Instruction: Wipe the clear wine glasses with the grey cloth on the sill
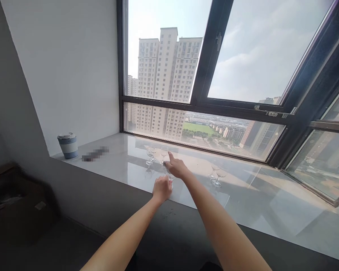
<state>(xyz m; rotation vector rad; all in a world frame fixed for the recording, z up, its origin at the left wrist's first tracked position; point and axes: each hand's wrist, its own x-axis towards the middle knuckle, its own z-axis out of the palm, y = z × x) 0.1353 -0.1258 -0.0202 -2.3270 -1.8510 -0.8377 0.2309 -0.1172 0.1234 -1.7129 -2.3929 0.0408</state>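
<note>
Well, right hand (pixel 177 166) by a stemmed glass (pixel 164 151), left hand (pixel 162 189) curled (both grips unclear), glossy sill (pixel 114 163)

On the sill (pixel 115 162), from left to right: a cup (pixel 68 146) at the far left end; an obscured item (pixel 95 153) just beside it; a left pair of stemmed glasses (pixel 150 151); a single glass (pixel 164 152) just right of these, at the right hand (pixel 176 165); a right pair of stemmed glasses (pixel 221 174), well apart. Before the single glass, at the sill's front edge: the left hand (pixel 162 188). Behind all: the window (pixel 158 101).
</note>
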